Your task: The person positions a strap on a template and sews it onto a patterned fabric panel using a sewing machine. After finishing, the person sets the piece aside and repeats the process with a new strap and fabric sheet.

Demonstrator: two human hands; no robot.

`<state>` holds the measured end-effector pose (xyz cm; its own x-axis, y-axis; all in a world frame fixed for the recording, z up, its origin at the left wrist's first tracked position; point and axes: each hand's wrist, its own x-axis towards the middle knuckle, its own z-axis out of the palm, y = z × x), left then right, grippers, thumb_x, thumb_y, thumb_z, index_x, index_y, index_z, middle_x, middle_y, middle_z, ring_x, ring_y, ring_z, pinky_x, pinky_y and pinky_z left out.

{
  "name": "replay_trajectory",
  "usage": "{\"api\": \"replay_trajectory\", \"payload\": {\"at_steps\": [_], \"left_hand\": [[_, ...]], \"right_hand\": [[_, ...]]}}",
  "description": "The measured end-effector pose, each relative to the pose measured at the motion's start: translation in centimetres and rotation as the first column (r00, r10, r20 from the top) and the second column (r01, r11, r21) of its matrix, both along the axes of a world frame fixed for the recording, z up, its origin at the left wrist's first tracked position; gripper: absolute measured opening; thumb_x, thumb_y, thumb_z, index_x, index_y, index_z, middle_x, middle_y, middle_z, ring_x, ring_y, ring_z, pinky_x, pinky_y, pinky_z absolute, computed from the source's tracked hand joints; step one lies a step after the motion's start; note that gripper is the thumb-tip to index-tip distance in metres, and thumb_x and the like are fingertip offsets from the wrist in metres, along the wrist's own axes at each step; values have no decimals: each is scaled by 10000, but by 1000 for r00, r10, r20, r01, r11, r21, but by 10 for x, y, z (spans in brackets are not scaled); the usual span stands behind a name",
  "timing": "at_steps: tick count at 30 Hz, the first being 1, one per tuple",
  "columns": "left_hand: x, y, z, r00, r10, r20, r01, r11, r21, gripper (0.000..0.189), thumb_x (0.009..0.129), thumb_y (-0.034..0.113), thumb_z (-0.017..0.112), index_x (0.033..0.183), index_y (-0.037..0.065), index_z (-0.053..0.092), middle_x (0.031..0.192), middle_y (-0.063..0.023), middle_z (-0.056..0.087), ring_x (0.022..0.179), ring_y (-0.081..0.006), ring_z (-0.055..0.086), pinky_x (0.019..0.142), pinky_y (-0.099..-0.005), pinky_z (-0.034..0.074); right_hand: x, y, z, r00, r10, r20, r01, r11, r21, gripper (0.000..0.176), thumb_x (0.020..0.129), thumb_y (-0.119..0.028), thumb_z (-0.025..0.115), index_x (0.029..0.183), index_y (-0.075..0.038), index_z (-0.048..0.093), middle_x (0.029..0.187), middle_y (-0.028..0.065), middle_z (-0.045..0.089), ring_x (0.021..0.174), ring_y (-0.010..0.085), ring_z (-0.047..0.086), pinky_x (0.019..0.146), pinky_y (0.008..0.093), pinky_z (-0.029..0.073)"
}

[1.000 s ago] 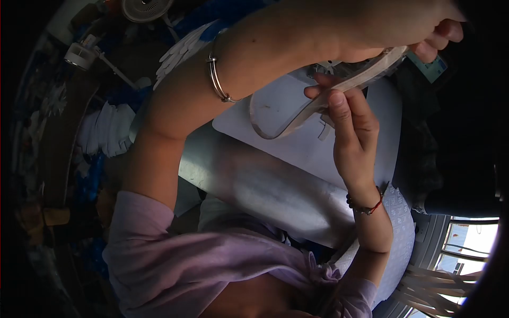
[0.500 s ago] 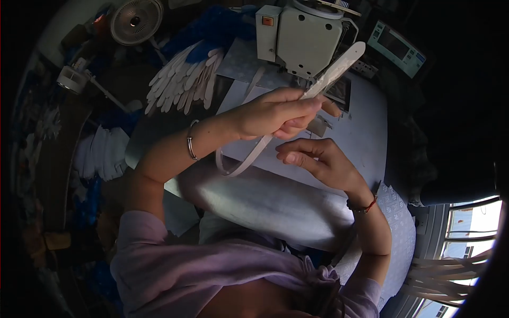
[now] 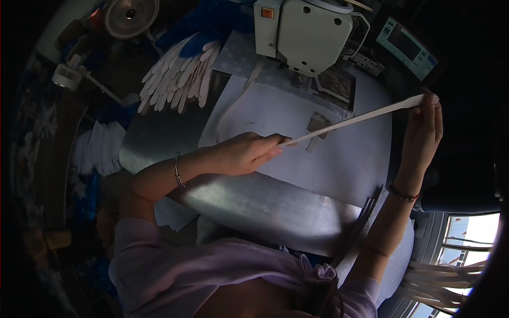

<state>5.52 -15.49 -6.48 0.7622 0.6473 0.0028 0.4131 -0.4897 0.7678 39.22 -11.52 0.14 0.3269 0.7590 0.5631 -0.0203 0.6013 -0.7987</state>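
Observation:
A long white strap (image 3: 355, 117) with a wider, rounded end is stretched taut between my two hands over the worktable. My left hand (image 3: 252, 153) is closed on its lower part, the fingers pinching it near the table's middle. Up at the right, my right hand (image 3: 424, 127) pinches the strap close to the wide end, thumb and fingers pressed together. Under the strap lies a small grey-brown piece (image 3: 318, 123) on the white tabletop (image 3: 265, 116). Another narrow pale strip (image 3: 238, 100) rests at the table's left side.
A white industrial machine (image 3: 313, 37), like a sewing machine, stands at the back, with a control screen (image 3: 408, 47) to its right. Several white straps (image 3: 177, 74) hang fanned out at the left. A rounded metal sheet (image 3: 265, 209) forms the table's front edge.
My right hand has moved up and right and taken hold of the strap's wide end. My left hand has moved lower and left, and the hanging loop is now pulled straight.

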Motion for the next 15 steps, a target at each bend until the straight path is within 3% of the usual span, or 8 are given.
{"api": "replay_trajectory", "payload": {"at_steps": [1, 3, 5, 7, 8, 9, 10, 15], "left_hand": [[-3, -2, -9, 988, -24, -153, 32, 998, 51, 313, 1023, 219, 502, 1253, 20, 577, 735, -67, 558, 620, -133, 568, 536, -289, 422], [-15, 9, -34, 979, -145, -146, 172, 967, 189, 286, 1008, 205, 530, 1217, 25, 604, 786, -80, 581, 679, -163, 598, 579, -296, 455], [-12, 23, -27, 952, -268, -150, 304, 897, 321, 258, 993, 192, 559, 1180, 30, 632, 836, -94, 603, 739, -193, 628, 621, -303, 488], [5, 44, 1, 991, 62, 115, -80, 985, 155, 246, 926, 157, 628, 1143, 44, 660, 928, -88, 603, 877, -217, 622, 748, -313, 525], [18, 54, -4, 991, 67, 115, -84, 985, 148, 246, 926, 157, 628, 1143, 44, 660, 928, -88, 603, 877, -217, 622, 748, -313, 525], [35, 65, -14, 989, -44, 141, -38, 847, 530, 247, 889, 135, 646, 1118, 47, 669, 956, -77, 602, 934, -209, 608, 786, -315, 531], [48, 76, -23, 980, -158, 119, -10, 560, 828, 250, 852, 113, 665, 1094, 51, 678, 983, -66, 601, 991, -202, 594, 824, -317, 538], [69, 109, -61, 991, -130, 22, 47, 503, 863, 291, 817, 64, 669, 1106, 89, 688, 1049, -32, 609, 979, -179, 597, 829, -295, 551]], "right_hand": [[1, 7, -9, 999, 41, -7, -41, 994, -106, 271, 994, -272, 593, 1054, -24, 684, 789, -3, 607, 684, 41, 520, 684, 202, 458], [0, 19, -32, 997, 77, -19, -79, 974, -211, 270, 989, -277, 601, 1050, -27, 681, 788, -4, 607, 683, 44, 521, 696, 201, 466], [-5, 32, -60, 960, 213, 181, -84, 837, -541, 243, 975, -261, 623, 1041, -31, 666, 813, 0, 618, 692, 56, 538, 688, 205, 480], [-21, 39, -84, 948, 258, 184, -110, 813, -572, 230, 966, -244, 633, 1043, -28, 654, 822, 6, 624, 698, 65, 553, 681, 217, 488], [-31, 42, -94, 934, 305, 187, -136, 786, -603, 220, 956, -226, 643, 1045, -25, 642, 832, 11, 631, 705, 73, 568, 674, 229, 495], [-38, 46, -103, 932, 310, 187, -138, 782, -608, 220, 956, -226, 643, 1045, -25, 642, 832, 11, 631, 705, 73, 568, 674, 229, 495], [-45, 52, -109, 929, 333, 159, -173, 772, -611, 218, 953, -209, 642, 1053, -15, 633, 831, 19, 633, 711, 85, 582, 672, 240, 504], [-60, 83, -128, 917, 312, 249, -106, 792, -601, 222, 942, -166, 639, 1074, 11, 611, 863, 67, 664, 732, 119, 620, 687, 271, 522]]}}
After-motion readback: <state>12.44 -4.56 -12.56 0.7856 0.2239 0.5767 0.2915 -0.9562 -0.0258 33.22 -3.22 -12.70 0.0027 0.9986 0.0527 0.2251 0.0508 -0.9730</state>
